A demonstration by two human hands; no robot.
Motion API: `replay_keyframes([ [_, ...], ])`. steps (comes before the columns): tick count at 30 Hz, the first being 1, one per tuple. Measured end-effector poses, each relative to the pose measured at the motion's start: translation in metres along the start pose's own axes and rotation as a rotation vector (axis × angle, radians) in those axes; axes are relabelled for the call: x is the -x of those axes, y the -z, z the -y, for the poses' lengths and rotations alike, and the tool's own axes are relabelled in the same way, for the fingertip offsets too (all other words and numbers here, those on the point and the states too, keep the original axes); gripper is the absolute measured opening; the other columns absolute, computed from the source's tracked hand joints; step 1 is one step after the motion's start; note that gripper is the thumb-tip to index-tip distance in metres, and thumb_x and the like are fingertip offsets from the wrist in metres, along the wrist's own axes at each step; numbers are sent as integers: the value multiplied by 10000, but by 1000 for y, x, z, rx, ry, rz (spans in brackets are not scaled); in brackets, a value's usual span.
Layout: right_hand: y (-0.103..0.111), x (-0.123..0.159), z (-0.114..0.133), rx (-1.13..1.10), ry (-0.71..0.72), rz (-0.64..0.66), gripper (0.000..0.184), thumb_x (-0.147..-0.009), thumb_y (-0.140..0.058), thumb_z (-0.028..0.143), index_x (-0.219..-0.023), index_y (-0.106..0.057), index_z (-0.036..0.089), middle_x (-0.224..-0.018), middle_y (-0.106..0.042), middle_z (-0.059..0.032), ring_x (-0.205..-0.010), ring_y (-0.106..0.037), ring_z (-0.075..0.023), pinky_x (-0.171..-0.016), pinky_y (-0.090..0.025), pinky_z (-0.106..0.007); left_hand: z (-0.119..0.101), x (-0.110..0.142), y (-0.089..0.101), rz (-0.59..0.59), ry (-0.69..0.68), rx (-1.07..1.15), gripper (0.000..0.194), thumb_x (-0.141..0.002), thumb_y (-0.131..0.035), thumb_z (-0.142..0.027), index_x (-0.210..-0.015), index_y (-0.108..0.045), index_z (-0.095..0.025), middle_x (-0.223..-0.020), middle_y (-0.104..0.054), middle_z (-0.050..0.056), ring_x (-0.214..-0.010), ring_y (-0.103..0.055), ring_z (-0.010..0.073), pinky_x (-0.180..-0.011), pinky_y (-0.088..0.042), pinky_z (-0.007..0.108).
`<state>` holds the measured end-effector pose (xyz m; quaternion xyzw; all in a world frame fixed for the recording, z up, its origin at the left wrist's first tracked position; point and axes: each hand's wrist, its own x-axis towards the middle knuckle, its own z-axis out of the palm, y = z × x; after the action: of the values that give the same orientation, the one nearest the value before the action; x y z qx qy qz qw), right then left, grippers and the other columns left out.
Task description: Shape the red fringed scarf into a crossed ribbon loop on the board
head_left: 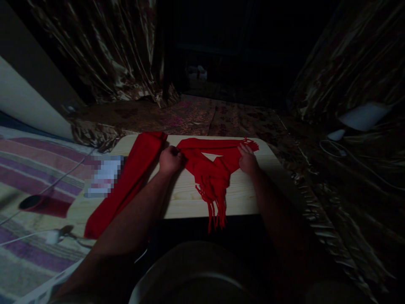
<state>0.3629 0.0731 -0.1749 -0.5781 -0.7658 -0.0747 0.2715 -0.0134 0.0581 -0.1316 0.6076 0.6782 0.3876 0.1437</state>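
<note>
A red fringed scarf (pixel 209 169) lies on a small light-wood table (pixel 183 204). It is bent round into a rough triangle with a gap in the middle. One fringed end hangs over the near edge, and another fringe lies at the far right. My left hand (pixel 171 161) is closed on the scarf's left corner. On its right side rests my right hand (pixel 248 159), with fingers stretched out and somewhat apart over the cloth. A long folded strip of red cloth (pixel 126 183) lies left of my left hand; I cannot tell whether it joins the scarf.
A striped bedspread (pixel 38 169) lies at the left, with a dark red cylinder (pixel 46 205), a white cable and a blurred-out packet (pixel 104 176) near the table. Patterned curtains (pixel 126 55) hang behind. A white lamp (pixel 363 116) with a cord is at the right.
</note>
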Motion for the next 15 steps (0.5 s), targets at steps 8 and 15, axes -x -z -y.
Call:
replay_keyframes([
  [8,16,-1,16,98,-15,31,750,-728,-536,145,-1472,-488,68,-1590,-398,-130,-1352,-413,-354,-1073,-441,-515,3,-2,-3,4,-56,-50,273,-783,-628,-262,-1012,-748,-173,-1016,-756,98,-885,-687,225,-828,-512,310],
  [15,30,-1,42,227,-95,20,700,-748,-528,124,-1449,-535,132,-1513,-504,-127,-1171,-516,-352,-970,-472,-501,2,-3,0,59,-241,-133,345,-846,-529,-231,-1080,-776,-174,-1108,-757,92,-1030,-683,248,-960,-487,334],
])
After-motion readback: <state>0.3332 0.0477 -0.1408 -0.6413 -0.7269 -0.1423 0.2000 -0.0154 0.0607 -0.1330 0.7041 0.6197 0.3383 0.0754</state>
